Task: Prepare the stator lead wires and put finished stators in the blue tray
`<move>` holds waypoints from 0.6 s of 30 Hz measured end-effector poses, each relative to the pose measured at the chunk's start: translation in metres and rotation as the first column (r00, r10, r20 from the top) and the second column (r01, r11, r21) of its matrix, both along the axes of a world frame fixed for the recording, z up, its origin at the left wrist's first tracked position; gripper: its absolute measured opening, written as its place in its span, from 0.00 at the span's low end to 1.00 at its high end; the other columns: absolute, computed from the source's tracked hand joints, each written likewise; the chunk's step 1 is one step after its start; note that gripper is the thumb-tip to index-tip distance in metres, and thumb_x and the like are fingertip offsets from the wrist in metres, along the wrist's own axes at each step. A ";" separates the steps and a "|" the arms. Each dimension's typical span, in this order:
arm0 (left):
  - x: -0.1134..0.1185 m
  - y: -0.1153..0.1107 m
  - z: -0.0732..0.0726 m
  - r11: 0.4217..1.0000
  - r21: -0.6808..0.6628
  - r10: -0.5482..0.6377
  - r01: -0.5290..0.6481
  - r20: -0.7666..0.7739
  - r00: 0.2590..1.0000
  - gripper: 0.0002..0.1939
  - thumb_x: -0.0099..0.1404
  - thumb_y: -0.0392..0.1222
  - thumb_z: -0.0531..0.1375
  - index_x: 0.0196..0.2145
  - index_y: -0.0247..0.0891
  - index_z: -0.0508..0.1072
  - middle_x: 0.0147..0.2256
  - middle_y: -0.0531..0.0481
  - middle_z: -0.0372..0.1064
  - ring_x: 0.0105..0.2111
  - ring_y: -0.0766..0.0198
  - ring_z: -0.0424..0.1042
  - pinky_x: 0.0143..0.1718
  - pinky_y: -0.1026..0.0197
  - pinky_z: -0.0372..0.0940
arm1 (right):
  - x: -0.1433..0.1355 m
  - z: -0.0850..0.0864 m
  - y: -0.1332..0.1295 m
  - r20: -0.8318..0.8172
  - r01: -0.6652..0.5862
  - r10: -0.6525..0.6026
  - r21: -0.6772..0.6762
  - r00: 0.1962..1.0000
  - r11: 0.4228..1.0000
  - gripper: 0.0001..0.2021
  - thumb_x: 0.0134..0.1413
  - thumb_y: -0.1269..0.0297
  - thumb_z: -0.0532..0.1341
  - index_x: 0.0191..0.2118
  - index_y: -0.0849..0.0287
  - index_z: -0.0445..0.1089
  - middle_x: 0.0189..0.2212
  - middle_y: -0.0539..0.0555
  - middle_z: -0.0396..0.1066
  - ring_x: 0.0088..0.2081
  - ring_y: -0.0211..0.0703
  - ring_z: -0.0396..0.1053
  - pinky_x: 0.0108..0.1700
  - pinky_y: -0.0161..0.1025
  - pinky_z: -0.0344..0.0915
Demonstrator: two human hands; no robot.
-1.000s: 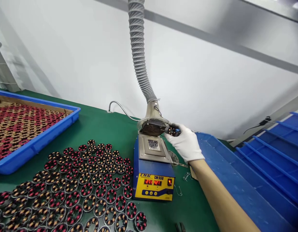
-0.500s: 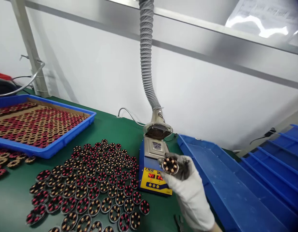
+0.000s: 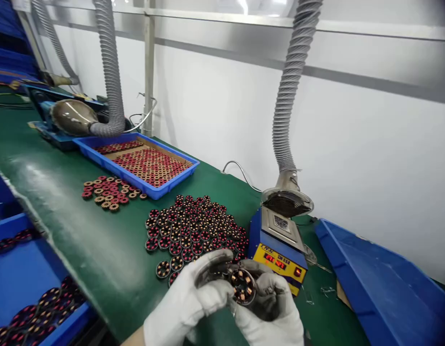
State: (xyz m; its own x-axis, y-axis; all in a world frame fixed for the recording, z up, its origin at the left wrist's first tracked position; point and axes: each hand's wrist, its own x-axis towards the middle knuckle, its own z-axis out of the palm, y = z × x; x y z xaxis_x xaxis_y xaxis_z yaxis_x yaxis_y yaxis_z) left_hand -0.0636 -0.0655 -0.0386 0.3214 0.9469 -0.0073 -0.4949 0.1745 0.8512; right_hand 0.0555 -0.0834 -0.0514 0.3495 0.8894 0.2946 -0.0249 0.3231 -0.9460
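My left hand (image 3: 197,293), in a white glove with dark-stained fingers, grips the left edge of a round black part (image 3: 243,287) with copper-coloured segments inside its ring. On the other side of the same part, the fingers of my right hand (image 3: 267,302), gloved alike, are closed round it. Both hands are above the green table, in front of the blue and yellow device (image 3: 280,262) with red digits. Behind and left of them lies a pile of similar ring parts (image 3: 193,230) with red or tan segments.
A blue tray (image 3: 155,192) of red and tan rings stands behind loose rings (image 3: 112,192). An empty blue tray (image 3: 388,283) is at right, a blue bin (image 3: 23,269) at lower left. A grey hose (image 3: 285,105) hangs above the device.
The view has swung left. My left hand has come into view and taken hold of the round part beside my right hand. The part has moved from near the device's panel to in front of it.
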 end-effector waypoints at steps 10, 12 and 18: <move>-0.012 -0.003 -0.009 0.972 -0.051 0.233 -0.228 0.142 0.962 0.05 0.47 0.35 0.65 0.26 0.35 0.74 0.34 0.47 0.70 0.34 0.62 0.68 0.35 0.66 0.63 | -0.029 -0.017 -0.004 0.170 -0.194 0.176 0.092 0.970 0.977 0.13 0.36 0.72 0.67 0.24 0.54 0.61 0.36 0.51 0.68 0.34 0.41 0.70 0.32 0.36 0.68; -0.019 -0.005 -0.008 0.950 -0.070 0.311 -0.303 0.206 0.928 0.07 0.48 0.37 0.65 0.27 0.36 0.73 0.33 0.48 0.70 0.35 0.62 0.68 0.37 0.65 0.63 | -0.035 -0.018 -0.004 0.151 -0.252 0.237 0.093 0.960 0.963 0.13 0.35 0.74 0.67 0.24 0.54 0.61 0.35 0.50 0.68 0.29 0.38 0.70 0.27 0.33 0.67; -0.061 -0.016 -0.020 0.776 0.042 0.603 -0.629 0.241 0.760 0.04 0.55 0.40 0.62 0.31 0.42 0.72 0.36 0.52 0.70 0.40 0.60 0.68 0.46 0.61 0.62 | -0.052 -0.017 -0.008 -0.091 -0.206 0.203 -0.018 0.975 0.978 0.17 0.32 0.72 0.70 0.23 0.55 0.59 0.35 0.48 0.68 0.27 0.34 0.67 0.24 0.28 0.63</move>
State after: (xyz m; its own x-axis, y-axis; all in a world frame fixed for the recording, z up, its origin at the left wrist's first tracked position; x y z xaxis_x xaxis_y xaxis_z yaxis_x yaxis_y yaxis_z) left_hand -0.1247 -0.0811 -0.0585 -0.3499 0.9303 0.1099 -0.6242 -0.3190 0.7131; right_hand 0.0039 -0.0912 -0.0688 0.1827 0.9521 0.2453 -0.1711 0.2765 -0.9457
